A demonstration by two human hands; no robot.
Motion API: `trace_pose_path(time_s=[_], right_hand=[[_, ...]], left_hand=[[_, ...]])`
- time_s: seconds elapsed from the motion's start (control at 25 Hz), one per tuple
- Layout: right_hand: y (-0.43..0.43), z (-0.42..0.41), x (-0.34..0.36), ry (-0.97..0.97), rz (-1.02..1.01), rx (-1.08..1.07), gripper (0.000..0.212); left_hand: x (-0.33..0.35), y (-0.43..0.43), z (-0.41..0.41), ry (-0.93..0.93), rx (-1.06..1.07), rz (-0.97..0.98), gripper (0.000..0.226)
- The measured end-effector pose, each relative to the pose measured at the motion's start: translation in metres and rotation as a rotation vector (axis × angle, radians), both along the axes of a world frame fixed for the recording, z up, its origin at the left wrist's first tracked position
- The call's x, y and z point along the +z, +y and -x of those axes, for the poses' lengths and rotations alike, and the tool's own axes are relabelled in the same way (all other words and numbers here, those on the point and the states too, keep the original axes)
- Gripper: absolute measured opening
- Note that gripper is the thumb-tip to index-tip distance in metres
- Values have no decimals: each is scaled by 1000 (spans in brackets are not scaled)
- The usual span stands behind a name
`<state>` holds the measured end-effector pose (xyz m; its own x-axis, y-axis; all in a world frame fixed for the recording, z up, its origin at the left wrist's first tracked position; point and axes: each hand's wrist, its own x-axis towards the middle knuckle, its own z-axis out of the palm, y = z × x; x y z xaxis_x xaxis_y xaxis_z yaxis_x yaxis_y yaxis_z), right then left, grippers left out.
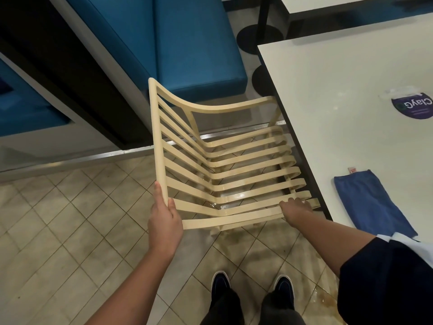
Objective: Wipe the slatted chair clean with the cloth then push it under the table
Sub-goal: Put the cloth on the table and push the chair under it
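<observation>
Cream slatted chair (157, 137) at white table's (339, 102) edge; blue cloth (372, 202) atop.

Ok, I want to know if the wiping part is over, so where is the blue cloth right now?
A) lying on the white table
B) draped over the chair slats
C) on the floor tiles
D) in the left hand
A: the blue cloth lies flat on the white table, while the left hand and right hand both hold the slatted chair.

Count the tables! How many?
2. The near table is at the right, with the cloth lying on it; the far table is behind it, at the top edge. Others may be hidden.
</observation>
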<state>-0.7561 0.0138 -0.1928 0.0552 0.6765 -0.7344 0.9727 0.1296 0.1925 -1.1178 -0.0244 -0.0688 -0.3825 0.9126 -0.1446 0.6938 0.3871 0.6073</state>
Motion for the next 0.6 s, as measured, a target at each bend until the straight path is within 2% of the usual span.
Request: trace_pose_path(time_s=[0.16,0.44,0.6], right_hand=[[-5,11,21,63,-25,-61,50],[-54,40,75,397,-117,-285,48],[-84,52,123,538,-171,-354,47]], left_hand=[[-1,0,-1,2,5,8,60],[7,4,6,-39,-53,82,63],[32,2,8,-95,-137,265,78]])
